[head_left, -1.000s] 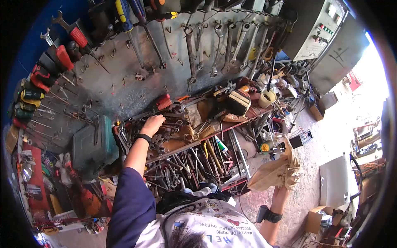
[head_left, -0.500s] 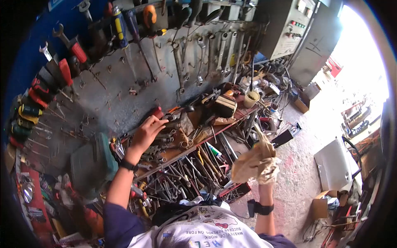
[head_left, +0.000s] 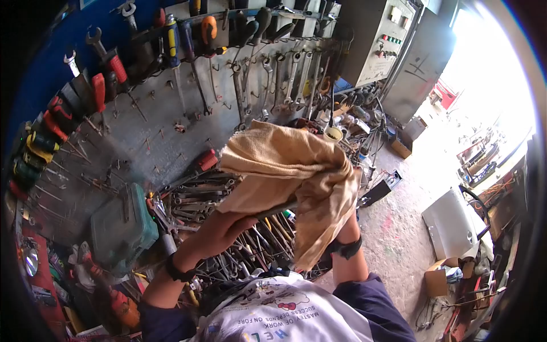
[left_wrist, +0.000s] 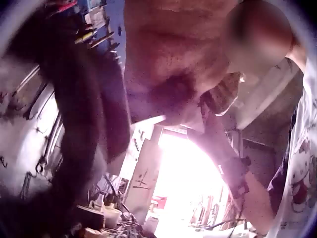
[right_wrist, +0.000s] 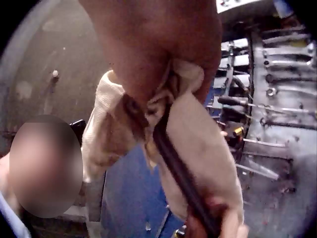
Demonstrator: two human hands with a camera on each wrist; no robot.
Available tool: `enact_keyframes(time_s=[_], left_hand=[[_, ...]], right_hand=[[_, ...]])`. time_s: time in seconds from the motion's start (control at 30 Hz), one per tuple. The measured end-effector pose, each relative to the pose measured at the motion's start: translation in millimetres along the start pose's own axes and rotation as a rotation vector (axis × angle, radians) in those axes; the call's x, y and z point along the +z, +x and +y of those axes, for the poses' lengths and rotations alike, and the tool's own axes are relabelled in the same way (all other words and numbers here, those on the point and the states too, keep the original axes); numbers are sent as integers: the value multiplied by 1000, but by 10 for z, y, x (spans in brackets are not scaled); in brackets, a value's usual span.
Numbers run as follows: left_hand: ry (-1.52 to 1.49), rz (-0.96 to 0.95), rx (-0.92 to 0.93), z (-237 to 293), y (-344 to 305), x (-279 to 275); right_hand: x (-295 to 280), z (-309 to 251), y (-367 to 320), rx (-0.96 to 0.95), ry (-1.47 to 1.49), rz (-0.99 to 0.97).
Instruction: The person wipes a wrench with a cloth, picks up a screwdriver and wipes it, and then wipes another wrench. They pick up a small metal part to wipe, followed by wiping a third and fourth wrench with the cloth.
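Note:
A tan cloth (head_left: 273,151) spreads in front of the torso, covering most of the fingers. My left hand (head_left: 231,228) holds one end of a dark bar-like tool (head_left: 276,211) below the cloth. From the right, my right hand (right_wrist: 158,54) grips bunched cloth (right_wrist: 203,134), with the dark bar (right_wrist: 181,171) running out of the folds between both hands. At the bottom of the right wrist view, the fingers (right_wrist: 230,225) of my left hand curl round the bar. My left hand (left_wrist: 173,59) fills the upper left wrist view, its fingertips unclear.
Wrenches (head_left: 238,91) hang on the metal back panel. Below lie rows of wrenches (head_left: 194,199) and a tray crowded with long tools (head_left: 250,253). A green case (head_left: 122,228) stands left; a white panel (head_left: 453,225) and open cardboard box (head_left: 437,282) are right.
My left hand has left the wrench rows and come toward the body with a dark tool. My right hand has brought the cloth left and over it, where it spreads wider.

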State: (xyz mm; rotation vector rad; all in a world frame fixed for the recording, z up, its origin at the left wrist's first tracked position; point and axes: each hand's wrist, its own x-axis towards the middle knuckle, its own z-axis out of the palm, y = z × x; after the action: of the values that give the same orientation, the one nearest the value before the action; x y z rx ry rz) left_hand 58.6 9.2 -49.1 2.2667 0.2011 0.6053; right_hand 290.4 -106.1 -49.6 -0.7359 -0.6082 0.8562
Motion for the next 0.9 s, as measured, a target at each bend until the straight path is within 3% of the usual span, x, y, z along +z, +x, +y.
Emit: enact_keyframes(time_s=[0.03,0.07,0.1,0.2,0.23,0.3,0.33,0.37,0.43,0.47,0.5,0.53,0.57,0.6,0.7,0.73,0.77,0.8,0.83,0.9], left_hand=[[45,81,61,17,12,4],[57,121,60,74,27,-32],[15,110,35,82,49,-45],[-25,130,21,68,74,-90],[-22,99,25,3,59,-94],[-47,106,31,5,7,-85],[-82,71,-20,-7,-26,-73],[-131,53,-55,-60,-72,-40],[-20,154,82,-166,-161,56],[29,197,112,-215,-200,91],[76,237,141,-258,-240,123],[123,275,172,-295,-255,133],[62,238,91,-335,-247,117],[3,206,8,-377,-234,78],[29,76,-228,-295,-174,-191],[171,10,-289,-42,-97,-391],[310,-57,-349,124,-61,-523],[398,54,-245,138,-120,-629],[308,199,-152,11,-182,-694],[-293,438,-399,-7,-304,-793]], right_hand=[[-37,41,-22,139,173,146],[30,74,-31,-289,-635,160],[185,74,-71,-499,-941,188],[711,124,-283,-741,-1232,229],[730,150,-320,-630,-980,200],[844,103,-375,-141,207,135],[926,44,-426,27,536,179],[983,-50,-460,170,633,198],[1095,-236,-525,457,847,282],[637,288,-457,405,803,-169],[615,445,-433,310,571,-222],[609,575,-417,105,28,-243],[601,690,-409,-102,-430,-235],[605,765,-375,-167,-531,-240],[758,558,-157,145,29,-294],[743,509,-82,97,28,-332],[639,560,-14,-269,-308,-401],[535,611,56,-654,-625,-334],[408,521,162,-723,-836,-445],[305,390,303,-728,-1011,-603]])
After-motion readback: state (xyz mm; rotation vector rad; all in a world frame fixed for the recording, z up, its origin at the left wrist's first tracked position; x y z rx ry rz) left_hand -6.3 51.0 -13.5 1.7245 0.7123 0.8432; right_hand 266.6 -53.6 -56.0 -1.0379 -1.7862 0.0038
